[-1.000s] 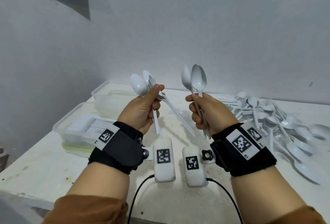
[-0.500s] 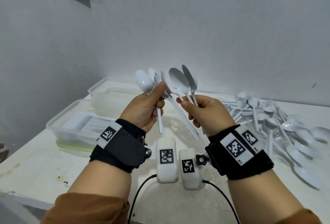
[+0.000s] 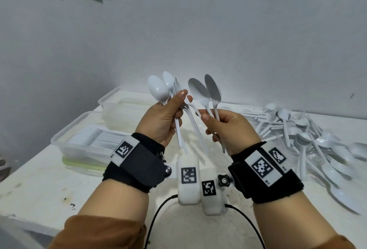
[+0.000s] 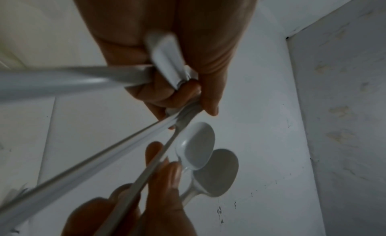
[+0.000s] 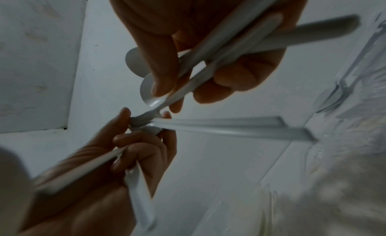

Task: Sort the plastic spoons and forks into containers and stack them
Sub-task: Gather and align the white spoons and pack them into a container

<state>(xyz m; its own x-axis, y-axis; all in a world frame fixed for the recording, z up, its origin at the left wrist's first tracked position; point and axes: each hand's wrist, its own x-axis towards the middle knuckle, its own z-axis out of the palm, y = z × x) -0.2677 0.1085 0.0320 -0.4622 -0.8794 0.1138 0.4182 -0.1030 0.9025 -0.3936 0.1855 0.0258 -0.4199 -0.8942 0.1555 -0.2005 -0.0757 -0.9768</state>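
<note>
Head view: both hands are raised above the worktop (image 3: 29, 185), close together, each clamped on white plastic spoons with bowls up. The left hand (image 3: 160, 121) grips a fan of three spoons (image 3: 158, 89) between thumb and curled fingers; the right hand (image 3: 230, 127) pinches two spoons (image 3: 200, 91) by their handles, just beside the left bunch. A loose pile of cutlery (image 3: 309, 139) lies on the right of the worktop. At the left stand two clear containers: the near container (image 3: 65, 135) holds stacked white cutlery, and the far container (image 3: 111, 99) sits behind it.
</note>
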